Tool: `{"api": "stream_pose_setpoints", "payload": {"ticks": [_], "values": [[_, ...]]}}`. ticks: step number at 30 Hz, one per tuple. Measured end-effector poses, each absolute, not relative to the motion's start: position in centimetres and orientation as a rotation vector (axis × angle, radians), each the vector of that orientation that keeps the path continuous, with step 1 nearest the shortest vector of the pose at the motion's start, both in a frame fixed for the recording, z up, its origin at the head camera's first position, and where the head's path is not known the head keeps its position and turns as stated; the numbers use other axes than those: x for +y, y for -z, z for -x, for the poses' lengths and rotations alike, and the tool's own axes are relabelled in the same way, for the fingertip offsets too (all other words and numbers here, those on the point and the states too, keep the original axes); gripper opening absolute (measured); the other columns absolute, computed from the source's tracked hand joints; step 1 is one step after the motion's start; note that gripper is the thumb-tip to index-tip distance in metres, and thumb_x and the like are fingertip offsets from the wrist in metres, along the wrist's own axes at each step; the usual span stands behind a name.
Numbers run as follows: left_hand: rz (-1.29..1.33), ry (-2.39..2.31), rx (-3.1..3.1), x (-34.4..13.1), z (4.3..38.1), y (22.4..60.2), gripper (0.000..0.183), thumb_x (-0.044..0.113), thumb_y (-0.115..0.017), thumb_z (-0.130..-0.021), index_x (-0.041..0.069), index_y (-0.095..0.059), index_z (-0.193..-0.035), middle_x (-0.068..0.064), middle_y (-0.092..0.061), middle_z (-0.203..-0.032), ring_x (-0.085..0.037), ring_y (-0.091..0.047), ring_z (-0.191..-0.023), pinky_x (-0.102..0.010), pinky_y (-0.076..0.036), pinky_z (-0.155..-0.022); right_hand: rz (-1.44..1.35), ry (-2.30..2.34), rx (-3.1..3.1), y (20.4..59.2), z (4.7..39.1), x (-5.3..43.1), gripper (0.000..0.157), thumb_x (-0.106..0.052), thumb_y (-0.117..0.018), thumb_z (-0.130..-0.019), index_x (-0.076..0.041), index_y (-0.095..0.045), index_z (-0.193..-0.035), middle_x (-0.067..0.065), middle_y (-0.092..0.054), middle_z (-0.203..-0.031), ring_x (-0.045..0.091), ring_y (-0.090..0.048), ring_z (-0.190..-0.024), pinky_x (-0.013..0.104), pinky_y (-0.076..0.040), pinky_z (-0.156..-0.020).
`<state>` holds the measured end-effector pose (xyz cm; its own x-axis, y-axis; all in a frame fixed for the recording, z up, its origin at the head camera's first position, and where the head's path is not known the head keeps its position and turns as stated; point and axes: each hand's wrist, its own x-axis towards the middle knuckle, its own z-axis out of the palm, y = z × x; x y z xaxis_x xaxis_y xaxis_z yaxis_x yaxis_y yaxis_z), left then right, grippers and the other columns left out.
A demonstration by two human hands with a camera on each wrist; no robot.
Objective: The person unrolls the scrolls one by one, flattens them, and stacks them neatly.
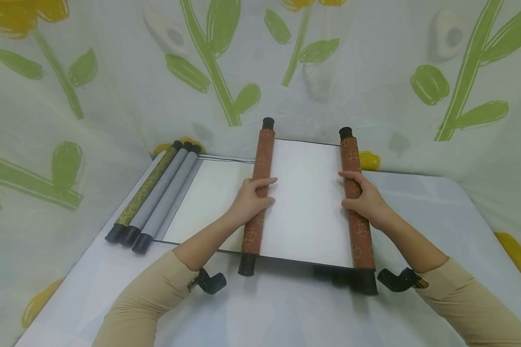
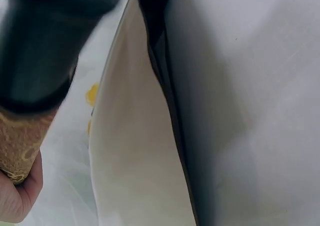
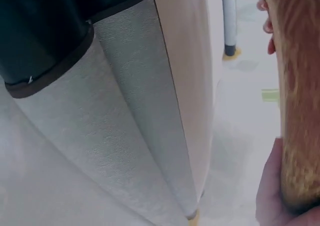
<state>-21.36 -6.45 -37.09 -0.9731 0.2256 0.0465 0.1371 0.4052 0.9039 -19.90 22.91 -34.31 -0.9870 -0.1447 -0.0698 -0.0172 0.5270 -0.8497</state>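
A hanging scroll with red-brown patterned rollers and black end knobs is held partly unrolled, its white sheet [image 1: 308, 202] facing me. My left hand [image 1: 249, 202] grips the left roller [image 1: 265, 152] around its middle, thumb and fingers curled about it. On the other side my right hand [image 1: 369, 202] holds the right roller [image 1: 361, 241] the same way. Beneath it lies a second white scroll [image 1: 212, 193], spread on the table. In the right wrist view a grey roller [image 3: 115, 126] with a dark end lies under the raised scroll.
At the table's left side lie a yellow-green patterned scroll roll [image 1: 149, 183] and two grey rolls [image 1: 169, 193] side by side, with black ends. The pale table [image 1: 286, 313] meets a curtain [image 1: 126, 72] printed with flowers at the back and sides.
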Motion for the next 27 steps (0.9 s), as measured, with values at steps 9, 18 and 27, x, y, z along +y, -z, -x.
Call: {"api": "stream_pose_setpoints", "payload": {"ticks": [9, 18, 27], "values": [[-0.294, -1.661, 2.531, -6.8, 21.4, 36.7, 0.055, 0.008, -0.071, -0.078, 0.02, -0.059, -0.13, -0.017, -0.04, -0.134, -0.034, -0.037, -0.127, -0.056, -0.034, -0.101, 0.158, 1.548, 2.538, 34.1, 19.7, 23.3, 0.087, -0.008, -0.076, -0.077, -0.012, -0.026, -0.148, 0.018, -0.018, -0.152, 0.038, -0.033, -0.125, 0.043, -0.038, -0.095], [-0.344, -1.661, 2.571, -7.3, 21.2, 36.7, 0.054, 0.001, -0.057, -0.081, 0.019, -0.057, -0.131, -0.016, -0.038, -0.139, -0.03, -0.035, -0.128, -0.049, -0.036, -0.1, 0.188, 1.534, 2.548, 33.9, 19.7, 23.8, 0.082, -0.002, -0.069, -0.08, -0.012, -0.024, -0.148, 0.02, -0.016, -0.152, 0.039, -0.03, -0.125, 0.046, -0.039, -0.092], [-0.389, -1.69, 2.568, -8.1, 21.4, 37.2, 0.048, 0.002, -0.055, -0.084, 0.015, -0.057, -0.131, -0.017, -0.038, -0.139, -0.027, -0.038, -0.128, -0.045, -0.037, -0.103, 0.176, 1.51, 2.548, 34.0, 19.6, 24.6, 0.082, 0.0, -0.062, -0.082, -0.015, -0.019, -0.151, 0.023, -0.01, -0.153, 0.039, -0.03, -0.124, 0.044, -0.04, -0.089]]}}
